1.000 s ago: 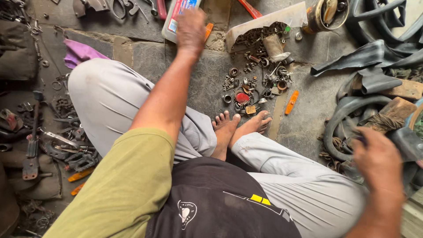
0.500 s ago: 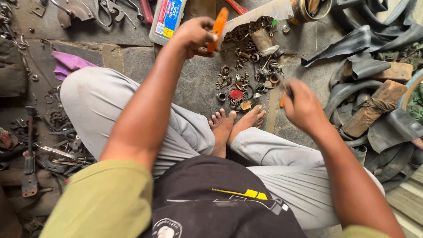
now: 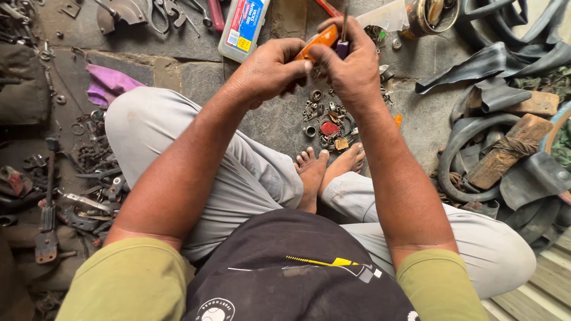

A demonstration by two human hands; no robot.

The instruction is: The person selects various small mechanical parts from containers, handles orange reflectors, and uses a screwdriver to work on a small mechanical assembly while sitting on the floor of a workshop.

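Observation:
I sit cross-legged on a stone floor. My left hand (image 3: 270,65) grips an orange-handled tool (image 3: 318,40) by its handle. My right hand (image 3: 351,59) meets it from the right, pinching a thin dark metal shaft (image 3: 344,27) that sticks up from a small dark piece at the tool's end. Both hands hover above a scatter of small metal parts (image 3: 324,116): nuts, washers and a red disc lying in front of my bare feet (image 3: 330,166).
A white flat plastic bottle (image 3: 244,27) lies beyond my left hand. Pliers and metal tools (image 3: 172,9) sit at top left, more tools (image 3: 77,190) at the left. Black rubber inner tubes (image 3: 493,65) and wooden blocks (image 3: 505,148) pile up on the right. A purple cloth (image 3: 107,83) lies by my left knee.
My left hand picked up the orange-handled tool near the bottle and drew it back. My right hand swung in from the far right and joined it at the tool's tip.

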